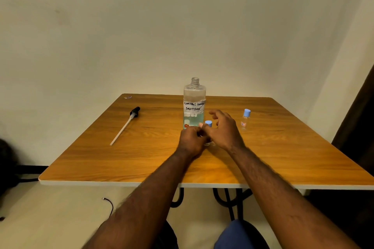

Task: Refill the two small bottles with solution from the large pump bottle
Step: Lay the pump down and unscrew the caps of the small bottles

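Observation:
The large clear bottle (194, 103), hand-labelled "Contact Lens Solution", stands open-necked at the table's middle with pale liquid in its lower part. Just in front of it my left hand (191, 140) grips a small clear bottle, mostly hidden by the fingers. My right hand (223, 129) pinches that bottle's blue cap (208, 123) between thumb and forefinger, the other fingers spread. A second small bottle (245, 119) with a blue cap stands upright to the right, apart from both hands. The removed pump head with its long white tube (125, 125) lies on the table at the left.
The wooden table (283, 157) stands against a cream wall. A tiny scrap (128, 97) lies at its far left corner. A dark curtain (358, 119) hangs at the right. A cable (108, 204) lies on the floor below.

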